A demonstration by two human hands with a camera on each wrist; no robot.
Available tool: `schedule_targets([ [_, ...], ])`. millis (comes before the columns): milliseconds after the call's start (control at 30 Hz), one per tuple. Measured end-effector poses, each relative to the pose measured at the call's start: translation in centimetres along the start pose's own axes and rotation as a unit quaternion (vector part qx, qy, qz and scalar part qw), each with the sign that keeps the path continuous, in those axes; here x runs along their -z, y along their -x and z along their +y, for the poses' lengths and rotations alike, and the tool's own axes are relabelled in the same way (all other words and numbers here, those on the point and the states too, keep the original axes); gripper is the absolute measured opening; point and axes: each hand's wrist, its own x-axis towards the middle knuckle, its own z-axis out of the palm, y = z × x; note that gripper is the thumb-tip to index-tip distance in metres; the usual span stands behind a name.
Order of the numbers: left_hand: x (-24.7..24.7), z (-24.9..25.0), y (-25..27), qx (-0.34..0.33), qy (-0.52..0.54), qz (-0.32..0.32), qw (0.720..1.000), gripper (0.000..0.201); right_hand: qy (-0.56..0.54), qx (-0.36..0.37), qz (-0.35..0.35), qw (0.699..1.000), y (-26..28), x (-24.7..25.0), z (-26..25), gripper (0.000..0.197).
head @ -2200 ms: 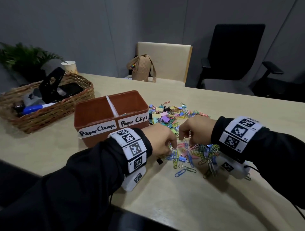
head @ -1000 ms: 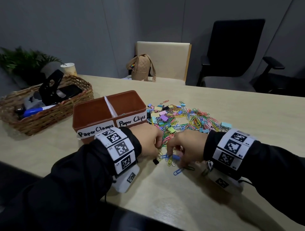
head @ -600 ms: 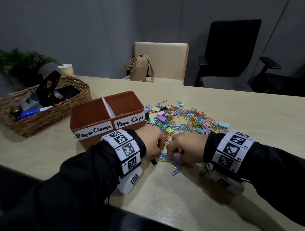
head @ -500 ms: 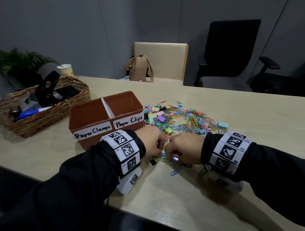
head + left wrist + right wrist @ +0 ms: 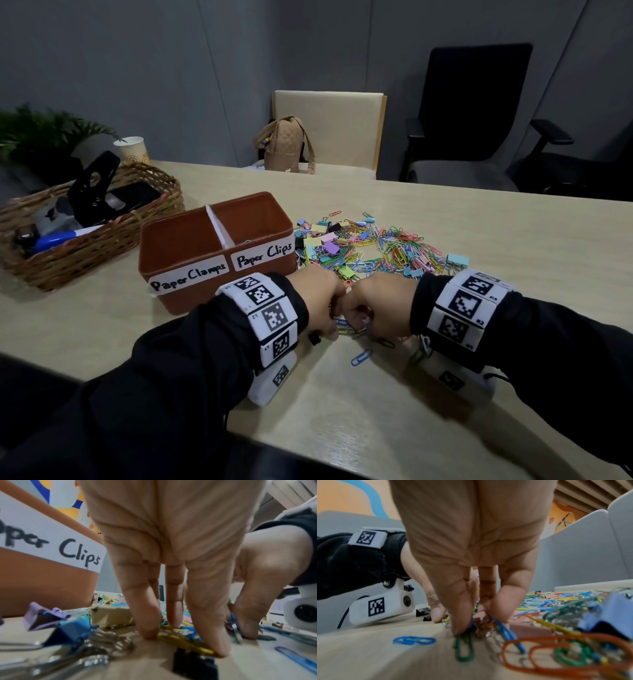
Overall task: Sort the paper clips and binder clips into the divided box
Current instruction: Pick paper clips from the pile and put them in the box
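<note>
A brown divided box (image 5: 191, 253) carries the labels "Paper Clamps" on its left half and "Paper Clips" on its right half. To its right lies a mixed pile of coloured paper clips and binder clips (image 5: 376, 250). In front of the box both hands meet knuckle to knuckle. My left hand (image 5: 330, 329) points its fingers down and pinches yellow and blue paper clips (image 5: 181, 641) against the table. My right hand (image 5: 359, 325) pinches a green paper clip (image 5: 464, 647) and blue ones. A black binder clip (image 5: 314, 338) lies by the left hand.
One blue paper clip (image 5: 361, 357) lies loose nearer the table's front edge. A wicker basket (image 5: 102, 240) with a hole punch and a marker stands at the left, with a paper cup (image 5: 132, 150) behind it. A tan bag (image 5: 284, 144) and chairs stand beyond the far edge.
Both hands have drawn back from the pile toward the near edge and slightly left, bringing a small bunch of clips along. They now touch at the knuckles.
</note>
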Motion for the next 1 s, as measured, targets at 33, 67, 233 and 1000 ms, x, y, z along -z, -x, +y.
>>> schedule_targets([
  [33,0.0,0.1,-0.1,-0.001,-0.005,0.002,1.000,0.034,-0.005,0.001,0.000,1.000,0.0,-0.1,0.0,0.028],
  [67,0.0,0.1,-0.1,-0.002,-0.007,0.002,1.000,0.033,-0.012,0.002,-0.001,1.000,0.1,-0.1,-0.1,0.027],
  [233,-0.1,0.1,-0.5,0.002,0.017,-0.008,1.000,0.026,-0.058,-0.006,0.016,0.998,0.7,0.3,0.0,0.023],
  [1000,1.0,-0.6,-0.4,-0.017,0.034,0.040,0.998,0.010,-0.020,-0.215,0.114,0.970,2.4,3.5,6.7,0.029],
])
